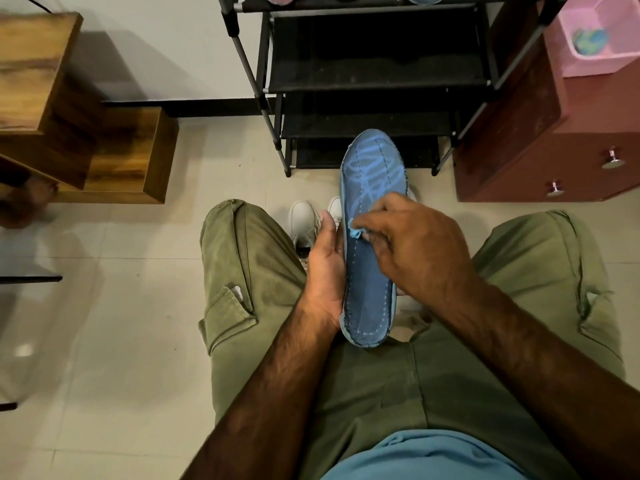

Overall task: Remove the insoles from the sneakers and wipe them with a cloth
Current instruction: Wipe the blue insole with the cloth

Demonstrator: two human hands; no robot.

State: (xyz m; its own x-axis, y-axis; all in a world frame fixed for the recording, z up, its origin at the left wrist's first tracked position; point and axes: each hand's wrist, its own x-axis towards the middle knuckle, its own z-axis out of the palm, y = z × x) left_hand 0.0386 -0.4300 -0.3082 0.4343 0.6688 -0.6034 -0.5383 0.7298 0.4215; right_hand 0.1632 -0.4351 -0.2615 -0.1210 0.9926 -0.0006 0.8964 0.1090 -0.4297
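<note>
**A:** Where is the insole, and what is gripping it?

**B:** 1 blue insole (369, 278) is hanging over the lap, heel end toward the body and toe end reaching toward the black shoe rack (377, 74). The left hand (323, 271) is cupping its left edge, fingers curling under it. The right hand (412, 244) is lying across the middle, fingertips pinching 1 small light-blue scrap (355, 232) against the surface. I cannot tell whether that scrap is the cloth.

**A:** How much room is showing around it?

**B:** The insole's right edge is running under the right hand, and its toe end is standing free. 2 white sneakers (303, 220) are sitting on the floor (138, 306) between the 2 knees, just beyond the left hand, partly hidden by the insole. The rack's legs are standing just past them. A wooden unit (114, 157) is closing the left side and a dark red cabinet (519, 143) with 2 metal knobs (613, 159) is closing the right. 1 pink basket (595, 57) is sitting on that cabinet. Open tile is stretching out to the left of the left knee.
</note>
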